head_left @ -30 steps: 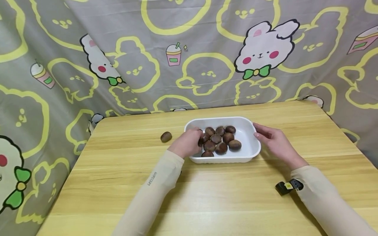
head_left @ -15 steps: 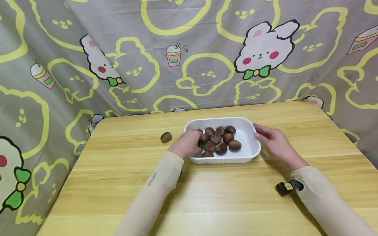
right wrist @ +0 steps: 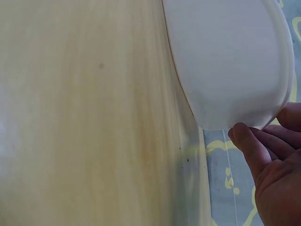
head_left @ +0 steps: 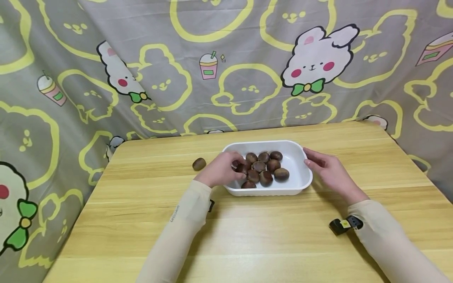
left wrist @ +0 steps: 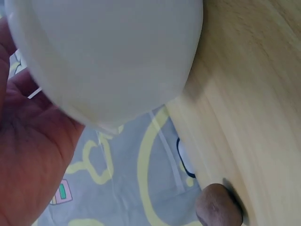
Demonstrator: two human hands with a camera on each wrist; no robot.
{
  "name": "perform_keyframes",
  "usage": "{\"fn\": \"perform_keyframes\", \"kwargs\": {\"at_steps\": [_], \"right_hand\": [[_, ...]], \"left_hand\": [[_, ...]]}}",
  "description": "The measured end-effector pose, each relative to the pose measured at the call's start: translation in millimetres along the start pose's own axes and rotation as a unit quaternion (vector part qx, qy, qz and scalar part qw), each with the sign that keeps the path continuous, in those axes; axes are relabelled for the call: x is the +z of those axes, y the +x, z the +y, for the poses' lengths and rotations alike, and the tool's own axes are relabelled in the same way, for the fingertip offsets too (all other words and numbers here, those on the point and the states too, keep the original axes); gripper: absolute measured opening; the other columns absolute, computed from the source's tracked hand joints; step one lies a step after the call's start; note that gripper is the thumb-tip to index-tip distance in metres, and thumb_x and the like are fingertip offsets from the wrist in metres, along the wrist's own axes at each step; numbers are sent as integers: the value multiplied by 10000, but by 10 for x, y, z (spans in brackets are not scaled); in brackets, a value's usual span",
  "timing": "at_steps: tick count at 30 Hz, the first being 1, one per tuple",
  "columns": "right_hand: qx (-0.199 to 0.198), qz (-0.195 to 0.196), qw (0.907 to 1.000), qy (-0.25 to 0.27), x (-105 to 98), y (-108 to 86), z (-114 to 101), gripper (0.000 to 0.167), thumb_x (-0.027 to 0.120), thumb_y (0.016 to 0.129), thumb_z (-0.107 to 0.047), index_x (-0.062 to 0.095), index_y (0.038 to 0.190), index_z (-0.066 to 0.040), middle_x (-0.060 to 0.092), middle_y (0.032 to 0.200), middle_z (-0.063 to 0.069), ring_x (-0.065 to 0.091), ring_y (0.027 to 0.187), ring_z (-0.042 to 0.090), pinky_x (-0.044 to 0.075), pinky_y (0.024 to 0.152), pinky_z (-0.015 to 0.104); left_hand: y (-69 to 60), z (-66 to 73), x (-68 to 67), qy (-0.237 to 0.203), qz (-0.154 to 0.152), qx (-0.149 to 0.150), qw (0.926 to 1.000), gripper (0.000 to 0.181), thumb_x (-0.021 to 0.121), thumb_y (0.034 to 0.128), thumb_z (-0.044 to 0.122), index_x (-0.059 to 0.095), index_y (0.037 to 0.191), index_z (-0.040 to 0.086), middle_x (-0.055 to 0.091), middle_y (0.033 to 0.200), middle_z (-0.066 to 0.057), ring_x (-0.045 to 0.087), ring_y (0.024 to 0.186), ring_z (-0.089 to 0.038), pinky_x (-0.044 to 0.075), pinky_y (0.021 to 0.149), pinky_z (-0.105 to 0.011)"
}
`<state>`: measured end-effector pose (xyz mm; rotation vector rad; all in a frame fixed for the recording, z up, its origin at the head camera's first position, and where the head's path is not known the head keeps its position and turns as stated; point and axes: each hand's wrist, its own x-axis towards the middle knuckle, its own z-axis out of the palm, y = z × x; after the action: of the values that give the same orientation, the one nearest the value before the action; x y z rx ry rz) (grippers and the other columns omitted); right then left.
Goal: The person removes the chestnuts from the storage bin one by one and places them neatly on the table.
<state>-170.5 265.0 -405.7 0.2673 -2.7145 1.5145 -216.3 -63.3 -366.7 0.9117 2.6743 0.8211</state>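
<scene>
A white plastic tray holds several brown chestnuts, gathered toward its left and middle. My left hand reaches over the tray's left end, its thumb and fingers parted around a chestnut inside; I see no firm grip on it. In the left wrist view the tray's outer wall hides the fingertips of that hand. At the opposite end, my right hand holds the tray's rim, with fingers and thumb against the wall in the right wrist view.
One loose chestnut lies on the wooden table, left of the tray. A patterned curtain hangs behind the table and along its left side. Black wrist straps show by the sleeves.
My left hand has drawn back slightly to the left, and its thumb and fingers have parted. A few chestnuts beside it have shifted slightly right. The right hand and tray stay nearly still.
</scene>
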Motion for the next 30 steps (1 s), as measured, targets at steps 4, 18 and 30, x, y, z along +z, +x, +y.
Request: {"fn": "perform_keyframes", "kwargs": {"at_steps": [4,18,30], "right_hand": [[45,-35,10000,-21,-6,-4,13,493,528,1035,-218,429,1441,43,473,1417,226,469,1276,372,363,884,53],[67,-68,10000,-21,-15,-8,4,502,521,1038,-235,422,1448,38,465,1425,223,460,1285,365,354,880,44],[-75,-1,10000,11,-4,-10,2,492,537,1031,-217,437,1437,43,495,1389,243,491,1254,372,386,887,75]], "left_hand": [[-22,0,-33,-127,239,109,9996,305,826,803,132,699,1072,63,610,985,19,585,872,-134,488,767,-249],[-264,-104,-266,-927,906,5,9916,259,791,839,87,687,1069,30,590,1009,-9,606,969,-170,525,840,-272],[-597,-393,-539,-1225,1516,-503,9795,287,792,840,88,677,1096,24,610,1040,-29,615,1001,-193,536,850,-316]]}}
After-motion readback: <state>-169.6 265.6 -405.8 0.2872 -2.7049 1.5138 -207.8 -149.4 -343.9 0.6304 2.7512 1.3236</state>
